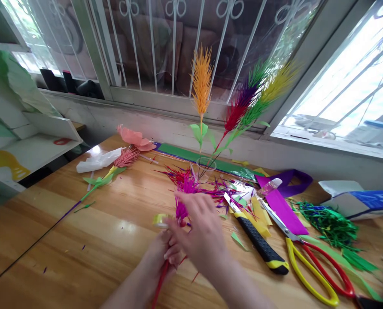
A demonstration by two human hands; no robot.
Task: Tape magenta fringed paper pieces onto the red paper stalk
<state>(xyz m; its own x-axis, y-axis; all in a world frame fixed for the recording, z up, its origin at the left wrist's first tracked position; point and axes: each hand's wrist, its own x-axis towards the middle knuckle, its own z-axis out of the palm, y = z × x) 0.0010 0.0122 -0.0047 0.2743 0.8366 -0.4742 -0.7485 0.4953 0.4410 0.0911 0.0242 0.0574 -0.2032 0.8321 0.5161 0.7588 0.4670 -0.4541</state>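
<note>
A glossy wooden tabletop (pixel 65 240) carries paper scraps. At the far middle, a clear glass (pixel 206 165) holds tall fringed paper stems. Right lie yellow-handled scissors (pixel 310 262) and a black-gripped utility knife (pixel 259 240). Near centre, the left hand (pixel 161 257) grips a red stick topped with a magenta fringed flower (pixel 181 206); the right hand (pixel 199 231) pinches around it.

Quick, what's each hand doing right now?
Left hand: closed on the red stem of a magenta fringed paper flower.
Right hand: fingers curled over the flower, touching it; grip cannot be told.
</note>
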